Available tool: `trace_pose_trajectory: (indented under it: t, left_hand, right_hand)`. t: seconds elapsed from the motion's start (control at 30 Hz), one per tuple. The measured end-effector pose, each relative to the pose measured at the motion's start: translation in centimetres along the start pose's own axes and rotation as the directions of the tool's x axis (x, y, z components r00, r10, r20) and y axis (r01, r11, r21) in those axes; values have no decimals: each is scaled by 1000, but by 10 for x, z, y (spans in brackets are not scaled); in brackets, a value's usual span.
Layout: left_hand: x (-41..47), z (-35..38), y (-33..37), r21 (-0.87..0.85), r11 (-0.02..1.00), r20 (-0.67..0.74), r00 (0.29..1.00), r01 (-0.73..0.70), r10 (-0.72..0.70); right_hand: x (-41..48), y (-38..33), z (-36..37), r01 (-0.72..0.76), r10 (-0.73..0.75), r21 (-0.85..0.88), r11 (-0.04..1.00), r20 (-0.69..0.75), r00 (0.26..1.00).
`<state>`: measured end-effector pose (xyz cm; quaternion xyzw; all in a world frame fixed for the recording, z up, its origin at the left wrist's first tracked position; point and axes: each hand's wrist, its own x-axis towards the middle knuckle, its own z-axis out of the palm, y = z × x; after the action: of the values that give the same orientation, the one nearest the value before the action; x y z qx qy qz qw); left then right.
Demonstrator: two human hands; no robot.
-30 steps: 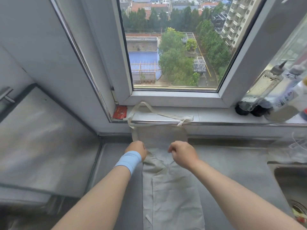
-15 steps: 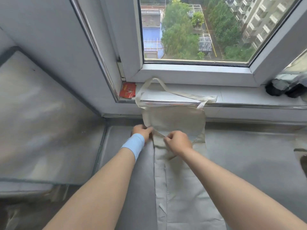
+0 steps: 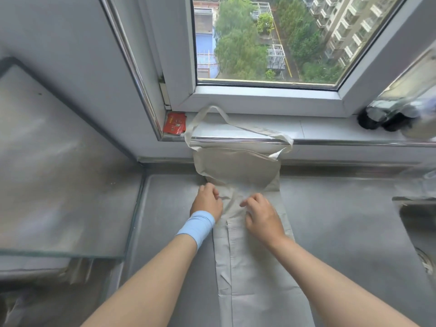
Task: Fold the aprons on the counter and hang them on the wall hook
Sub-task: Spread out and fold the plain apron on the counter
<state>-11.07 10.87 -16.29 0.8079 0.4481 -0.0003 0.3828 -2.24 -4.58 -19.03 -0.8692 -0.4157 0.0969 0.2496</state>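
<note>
A grey steel surface (image 3: 330,232) fills the lower frame, with a window (image 3: 259,43) at the top. A beige apron (image 3: 254,279) lies on the surface as a long narrow strip down the centre. Its bib end rises against the wall and its neck strap (image 3: 213,107) loops over the sill. At mid-frame the left hand (image 3: 207,199), with a pale blue wristband (image 3: 197,226), and the right hand (image 3: 262,215) both pinch the apron's cloth with curled fingers. A small red packet (image 3: 175,122) sits in the sill's left corner
</note>
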Motion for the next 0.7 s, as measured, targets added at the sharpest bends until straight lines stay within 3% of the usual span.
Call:
trace_pose_trajectory:
  t: [0.23,0.4,0.53,0.7]
  left_hand:
    - [-63,28,0,321,912,212,958,-256,194]
    - [-125,54,1,319,876,370,898,-363,237]
    - [-184,86,-5,346,866,373,900,-361,226]
    - [-261,116,-21,419,824,341,907,-381,246]
  right_hand:
    - [-73,34,-30,-97,102,-120,988,30,994]
    - [-129,52,-47,47,-25,-147,988,145,989]
    - [-182,61,-53,151,-124,-118,982,212,969]
    - [-257,64,-65,315,-209,-130,940,508,836]
